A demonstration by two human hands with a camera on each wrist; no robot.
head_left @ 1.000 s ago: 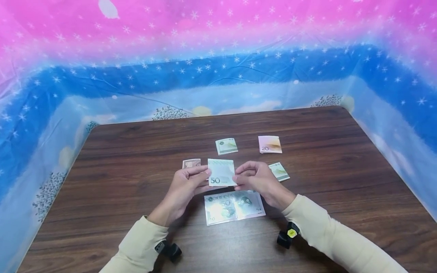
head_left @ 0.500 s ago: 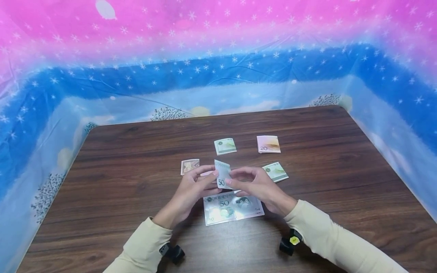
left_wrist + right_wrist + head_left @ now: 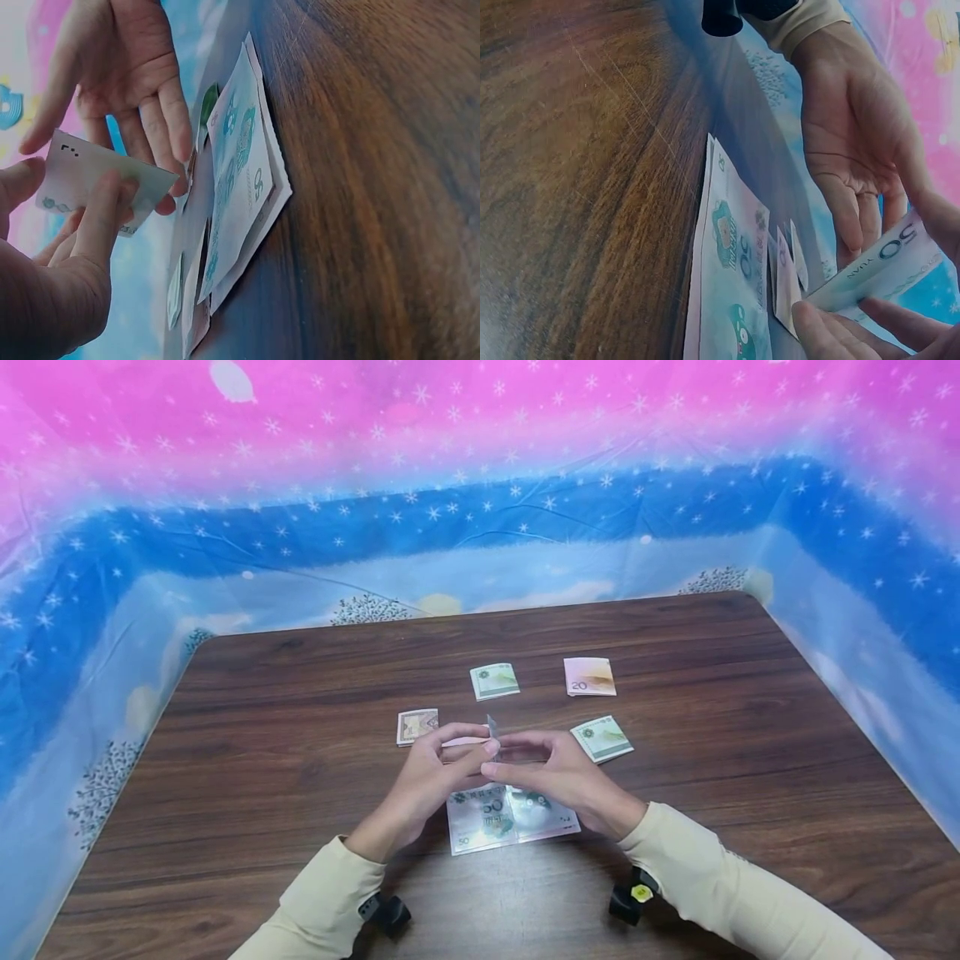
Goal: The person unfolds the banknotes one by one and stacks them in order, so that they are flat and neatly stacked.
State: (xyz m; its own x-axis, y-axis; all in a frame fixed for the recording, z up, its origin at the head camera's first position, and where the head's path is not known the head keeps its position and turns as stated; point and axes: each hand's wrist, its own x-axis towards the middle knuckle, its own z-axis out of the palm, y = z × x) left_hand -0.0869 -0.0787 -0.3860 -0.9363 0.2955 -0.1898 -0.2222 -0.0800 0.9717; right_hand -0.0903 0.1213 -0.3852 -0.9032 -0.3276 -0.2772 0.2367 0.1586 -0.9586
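Observation:
In the head view a folded 50 banknote [image 3: 492, 727] stands nearly edge-on between both hands, above the table. My left hand [image 3: 427, 777] pinches it from the left; in the left wrist view one finger lies across the face of the banknote [image 3: 79, 176]. From the right, my right hand [image 3: 573, 777] holds it with thumb and fingers close to its edge. The right wrist view shows "50 YUAN" on the banknote [image 3: 877, 270]. Below the hands, flat 50 banknotes [image 3: 480, 831] lie stacked on the table, their far edge partly hidden by the fingers.
Folded notes lie beyond the hands on the wooden table [image 3: 262, 793]: a brown one [image 3: 417, 727], a green one [image 3: 495, 681], a pink 20 [image 3: 590, 677] and another green one [image 3: 602, 739]. Something pale pink is partly covered by the left fingers. A patterned cloth [image 3: 480, 510] surrounds the table.
The held 50 banknote has turned from facing the head camera to nearly edge-on. My hands have drawn closer together, and the right-hand green note is more exposed.

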